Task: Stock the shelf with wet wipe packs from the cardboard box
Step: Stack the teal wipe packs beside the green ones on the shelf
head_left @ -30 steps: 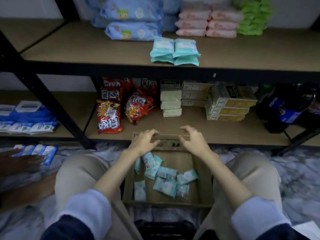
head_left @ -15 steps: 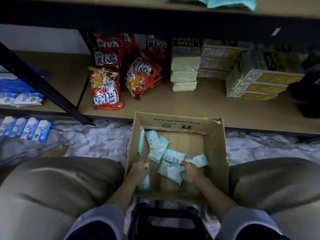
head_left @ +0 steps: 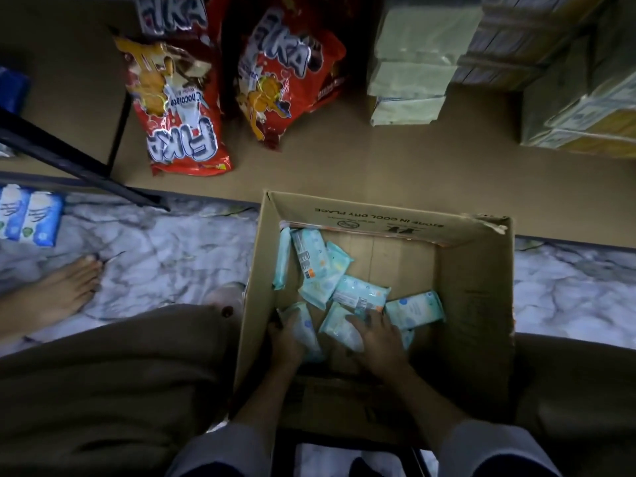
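An open cardboard box [head_left: 475,284] stands on the floor between my knees, in front of the low shelf [head_left: 344,160]. Several light-blue wet wipe packs [head_left: 361,292] lie loose on its bottom. My left hand [head_left: 285,342] is inside the box at the near left and grips one pack [head_left: 304,327]. My right hand [head_left: 378,339] is beside it, its fingers laid over another pack [head_left: 339,330]; whether they have closed on that pack is not plain. The upper shelf with stocked packs is out of view.
Red Fika snack bags [head_left: 186,132] and stacked pale and yellow cartons [head_left: 409,80] fill the low shelf. Blue-white packs [head_left: 29,216] lie on the marble floor at left, near another person's bare foot [head_left: 58,290]. A black shelf brace [head_left: 69,160] slants at left.
Both hands left the box's far flap and went down into the box. My view dropped from the shelves to the box. The left hand has taken hold of a pack.
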Demonstrator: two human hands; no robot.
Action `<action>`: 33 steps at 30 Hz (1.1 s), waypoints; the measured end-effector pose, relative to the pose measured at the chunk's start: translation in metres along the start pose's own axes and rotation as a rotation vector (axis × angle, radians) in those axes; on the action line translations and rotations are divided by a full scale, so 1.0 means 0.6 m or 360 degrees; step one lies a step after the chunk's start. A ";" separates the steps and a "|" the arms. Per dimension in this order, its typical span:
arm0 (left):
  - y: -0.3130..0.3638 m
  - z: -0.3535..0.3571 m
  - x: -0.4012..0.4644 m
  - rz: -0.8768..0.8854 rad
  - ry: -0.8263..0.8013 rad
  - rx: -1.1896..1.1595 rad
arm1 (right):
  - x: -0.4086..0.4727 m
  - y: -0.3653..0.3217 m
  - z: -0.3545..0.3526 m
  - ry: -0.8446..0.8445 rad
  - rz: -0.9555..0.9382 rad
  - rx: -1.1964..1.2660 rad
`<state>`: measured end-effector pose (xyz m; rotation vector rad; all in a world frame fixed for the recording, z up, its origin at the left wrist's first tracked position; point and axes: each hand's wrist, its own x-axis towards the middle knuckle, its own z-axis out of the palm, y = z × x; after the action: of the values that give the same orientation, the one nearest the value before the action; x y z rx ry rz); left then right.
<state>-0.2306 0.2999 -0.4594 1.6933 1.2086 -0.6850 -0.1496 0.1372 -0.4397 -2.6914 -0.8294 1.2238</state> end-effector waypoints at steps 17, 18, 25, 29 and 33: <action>-0.001 0.006 0.005 0.0296 -0.0004 -0.0343 | -0.001 0.022 -0.002 -0.0034 0.0009 -0.0086; 0.001 0.003 0.000 0.0327 -0.0020 -0.0322 | -0.005 0.022 -0.005 -0.0045 0.0011 -0.0106; 0.033 -0.025 -0.054 0.0510 0.0042 -0.0274 | -0.048 0.016 -0.063 0.0123 -0.0040 -0.0184; 0.090 -0.057 -0.102 0.0717 0.0118 -0.0274 | -0.080 0.005 -0.132 0.0367 0.0040 -0.0149; 0.158 -0.105 -0.162 0.1015 0.0129 -0.0485 | -0.129 -0.016 -0.208 0.0733 0.0110 0.0037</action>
<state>-0.1821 0.3062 -0.3177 1.7166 0.7068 -0.0400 -0.1062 0.1257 -0.2997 -2.8261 -0.6531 0.5704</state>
